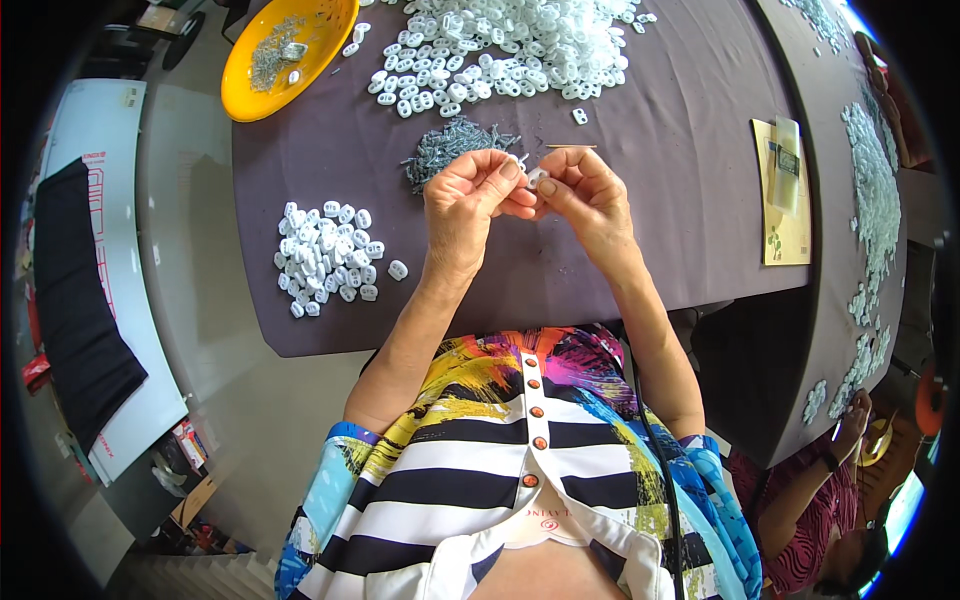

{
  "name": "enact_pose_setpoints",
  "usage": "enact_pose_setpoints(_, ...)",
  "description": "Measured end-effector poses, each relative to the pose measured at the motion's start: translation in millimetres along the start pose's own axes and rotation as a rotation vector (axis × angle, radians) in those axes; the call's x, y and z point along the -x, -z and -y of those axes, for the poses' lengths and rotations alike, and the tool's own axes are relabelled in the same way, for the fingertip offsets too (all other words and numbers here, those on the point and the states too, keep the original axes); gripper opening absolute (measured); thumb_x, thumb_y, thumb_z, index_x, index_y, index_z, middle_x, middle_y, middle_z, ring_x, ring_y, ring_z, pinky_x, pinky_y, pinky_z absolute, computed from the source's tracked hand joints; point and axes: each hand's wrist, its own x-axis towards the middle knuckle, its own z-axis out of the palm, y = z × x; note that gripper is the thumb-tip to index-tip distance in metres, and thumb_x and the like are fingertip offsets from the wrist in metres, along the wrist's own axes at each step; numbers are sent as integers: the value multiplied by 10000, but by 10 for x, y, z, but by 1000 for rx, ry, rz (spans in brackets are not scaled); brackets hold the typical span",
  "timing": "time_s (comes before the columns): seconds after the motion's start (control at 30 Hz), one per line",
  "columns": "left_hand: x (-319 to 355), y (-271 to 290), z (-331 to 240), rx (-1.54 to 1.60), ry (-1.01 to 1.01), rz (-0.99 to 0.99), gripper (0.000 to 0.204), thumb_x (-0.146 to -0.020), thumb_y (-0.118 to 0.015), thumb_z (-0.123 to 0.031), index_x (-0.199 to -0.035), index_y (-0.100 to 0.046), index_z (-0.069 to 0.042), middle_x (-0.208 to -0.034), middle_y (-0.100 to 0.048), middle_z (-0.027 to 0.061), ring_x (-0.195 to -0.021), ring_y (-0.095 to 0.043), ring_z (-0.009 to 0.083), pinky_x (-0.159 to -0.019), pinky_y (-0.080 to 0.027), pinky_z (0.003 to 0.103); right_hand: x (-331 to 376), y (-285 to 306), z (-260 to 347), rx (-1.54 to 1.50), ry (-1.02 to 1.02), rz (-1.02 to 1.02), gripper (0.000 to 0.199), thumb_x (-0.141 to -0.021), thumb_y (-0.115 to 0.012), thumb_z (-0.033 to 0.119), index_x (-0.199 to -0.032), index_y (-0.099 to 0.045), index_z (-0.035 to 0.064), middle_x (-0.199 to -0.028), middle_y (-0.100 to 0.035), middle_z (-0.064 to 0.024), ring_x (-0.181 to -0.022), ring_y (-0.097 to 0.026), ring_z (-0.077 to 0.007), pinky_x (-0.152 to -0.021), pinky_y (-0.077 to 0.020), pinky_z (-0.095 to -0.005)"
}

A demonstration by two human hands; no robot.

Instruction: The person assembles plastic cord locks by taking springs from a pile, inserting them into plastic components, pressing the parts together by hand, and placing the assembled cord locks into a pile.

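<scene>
Above the dark cloth, both hands meet fingertip to fingertip. My right hand (598, 208) is closed in a pinch on a small white plastic piece (537, 178). Thumb and forefinger of my left hand (468, 205) are pressed together beside it. A whitish bit shows at their tips, too small to name. Just beyond my left hand lies a heap of thin dark grey parts (447, 143). A large pile of white two-holed plastic pieces (530, 50) spreads farther back. Nearer on the left is a smaller pile of white pieces (325, 255) with dark markings.
A yellow dish (240, 95) of small metal parts sits at the table's far left. Beyond my right hand lies a thin brown stick (572, 147). A yellow packet (790, 240) is farther right. At another table, a person's hand (853, 425) is near more white pieces (872, 200).
</scene>
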Motion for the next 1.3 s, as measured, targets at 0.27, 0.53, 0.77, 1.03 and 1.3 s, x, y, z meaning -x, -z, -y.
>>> enact_pose_setpoints(0.27,-2,10,-6,-11,21,-4,121,-846,-584,-83,-906,-569,21,-762,-622,103,-612,-621,155,-551,-538,263,18,9,-48,72,20,36,179,-833,-564,-26,-1008,-533,1,-853,-570,-26,-763,-573,-86,-650,-504,-231)
enact_pose_setpoints(0.53,-1,25,-12,-24,49,25,126,-847,-583,-93,-905,-571,18,-775,-623,101,-608,-619,153,-551,-534,260,31,17,-64,505,71,41,79,-838,-554,-5,-910,-527,12,-731,-542,-7,-612,-543,-74,-538,-443,-202)
enact_pose_setpoints(0.77,34,0,3,-39,31,0,114,-843,-587,-88,-888,-578,16,-761,-624,96,-588,-611,150,-525,-520,257,9,-38,24,-107,-32,-159,71,-882,-536,72,-936,-546,26,-751,-573,-25,-624,-566,-93,-575,-484,-224)
enact_pose_setpoints(1.03,59,-72,0,-127,-33,-17,96,-839,-584,-76,-871,-592,14,-711,-617,76,-569,-594,132,-501,-499,243,13,-138,146,-74,43,-190,122,-855,-564,45,-964,-564,-8,-830,-620,-66,-713,-621,-126,-664,-528,-255)
enact_pose_setpoints(1.3,76,-76,-6,-240,-58,-45,105,-833,-595,-86,-860,-607,15,-704,-607,53,-545,-567,108,-473,-462,216,7,-144,119,27,72,-210,126,-838,-577,24,-957,-582,-19,-819,-629,-69,-703,-620,-117,-656,-531,-253)
